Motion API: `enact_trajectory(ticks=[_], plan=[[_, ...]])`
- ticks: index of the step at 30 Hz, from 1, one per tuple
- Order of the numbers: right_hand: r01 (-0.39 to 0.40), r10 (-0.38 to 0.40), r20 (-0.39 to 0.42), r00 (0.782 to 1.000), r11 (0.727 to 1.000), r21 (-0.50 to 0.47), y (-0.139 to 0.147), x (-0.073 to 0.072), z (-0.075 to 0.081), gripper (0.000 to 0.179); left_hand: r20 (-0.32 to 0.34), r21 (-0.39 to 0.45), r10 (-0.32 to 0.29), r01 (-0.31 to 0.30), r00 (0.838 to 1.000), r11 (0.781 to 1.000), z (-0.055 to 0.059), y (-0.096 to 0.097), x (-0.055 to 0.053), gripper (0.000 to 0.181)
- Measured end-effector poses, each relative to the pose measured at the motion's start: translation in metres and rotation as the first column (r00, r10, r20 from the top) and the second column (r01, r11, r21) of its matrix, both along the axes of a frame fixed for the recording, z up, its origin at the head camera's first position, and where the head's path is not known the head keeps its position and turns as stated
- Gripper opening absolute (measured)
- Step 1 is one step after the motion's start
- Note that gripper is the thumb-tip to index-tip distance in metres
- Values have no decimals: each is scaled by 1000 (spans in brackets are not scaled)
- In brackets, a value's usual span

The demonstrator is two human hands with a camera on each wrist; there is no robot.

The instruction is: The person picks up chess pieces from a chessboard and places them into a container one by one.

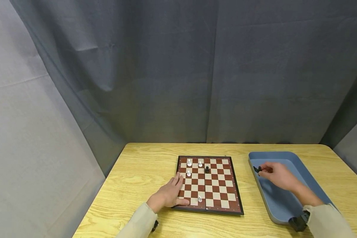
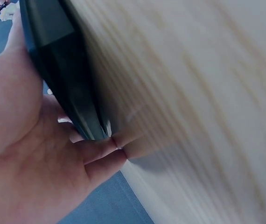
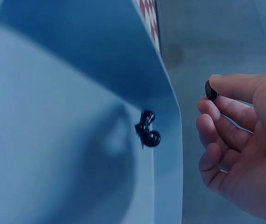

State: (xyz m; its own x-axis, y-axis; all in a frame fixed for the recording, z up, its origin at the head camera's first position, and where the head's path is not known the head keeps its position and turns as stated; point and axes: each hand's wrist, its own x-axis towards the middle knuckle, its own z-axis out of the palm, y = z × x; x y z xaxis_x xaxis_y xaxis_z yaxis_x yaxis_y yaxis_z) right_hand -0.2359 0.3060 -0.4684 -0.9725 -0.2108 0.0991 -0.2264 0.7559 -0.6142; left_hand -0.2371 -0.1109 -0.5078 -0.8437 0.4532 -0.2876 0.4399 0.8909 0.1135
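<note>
My left hand point(image 1: 168, 193) rests on the left edge of a chessboard point(image 1: 223, 190), fingers straight, thumb along its near left corner. In the left wrist view some fingers reach the wood beside the board's dark side point(image 2: 60, 70). Several white chess pieces, among them a white pawn point(image 1: 188, 173), stand on the board with one black chess piece point(image 1: 207, 169). Over the left far part of a blue tray point(image 1: 281, 206), my right hand point(image 1: 281, 177) pinches a black chess piece point(image 3: 211, 90) between thumb and fingertips, much of it hidden. More black chess pieces point(image 3: 148, 129) lie inside by the tray wall.
A light wooden table point(image 1: 139, 175) carries board and tray, with a strip of wood between the two. Dark grey curtain point(image 1: 172, 82) hangs behind the table's far edge, and lighter cloth point(image 1: 32, 132) hangs at the left.
</note>
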Motion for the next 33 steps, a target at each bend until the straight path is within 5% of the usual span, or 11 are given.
enact_trajectory(ticks=[19,33], plan=[[54,-52,-22,998,993,104,34,0,-6,20,-12,-1,-11,11,1000,1000,-2,0,0,102],[28,-18,-99,995,995,94,16,-1,-2,21,-10,4,-21,21,1000,1000,1,0,0,101]])
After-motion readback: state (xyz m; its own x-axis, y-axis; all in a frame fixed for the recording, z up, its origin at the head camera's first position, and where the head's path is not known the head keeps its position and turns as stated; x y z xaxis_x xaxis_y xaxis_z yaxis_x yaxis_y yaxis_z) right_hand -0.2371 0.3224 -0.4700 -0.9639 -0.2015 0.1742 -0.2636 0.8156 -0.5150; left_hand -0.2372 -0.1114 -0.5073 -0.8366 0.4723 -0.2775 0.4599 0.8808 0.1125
